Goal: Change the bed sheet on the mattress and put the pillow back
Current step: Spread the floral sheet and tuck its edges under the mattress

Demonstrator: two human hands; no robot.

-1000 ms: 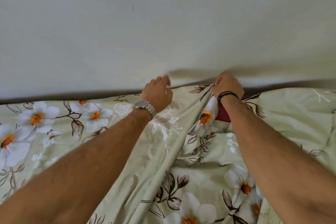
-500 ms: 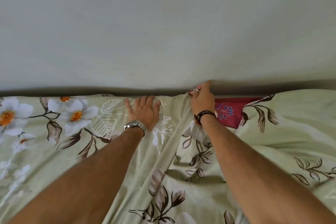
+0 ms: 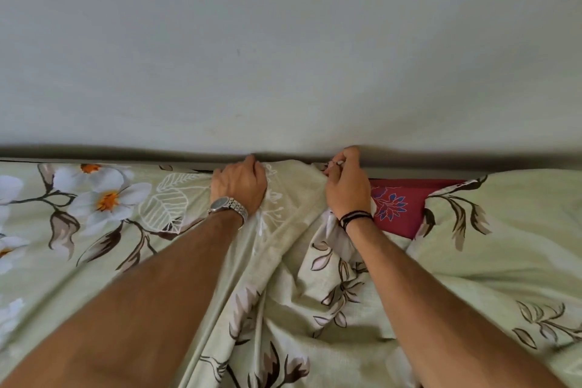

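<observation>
A pale green bed sheet [image 3: 504,255] printed with white flowers covers the mattress up to the wall. My left hand [image 3: 241,186], with a metal watch on the wrist, has its fingers curled down over the sheet's far edge at the gap by the wall. My right hand [image 3: 345,186], with dark bands on the wrist, pinches the sheet's edge just to the right. Between them the sheet bunches into folds. A patch of dark red patterned mattress [image 3: 396,208] shows uncovered beside my right wrist. No pillow is in view.
A plain grey wall [image 3: 283,57] fills the upper half, with a dark narrow gap [image 3: 126,156] between it and the bed. Loose folds of sheet lie in the foreground between my forearms.
My left hand went from lying flat on the sheet to curling over its far edge at the wall. My right hand stayed pinching the edge, and the red patch is still exposed.
</observation>
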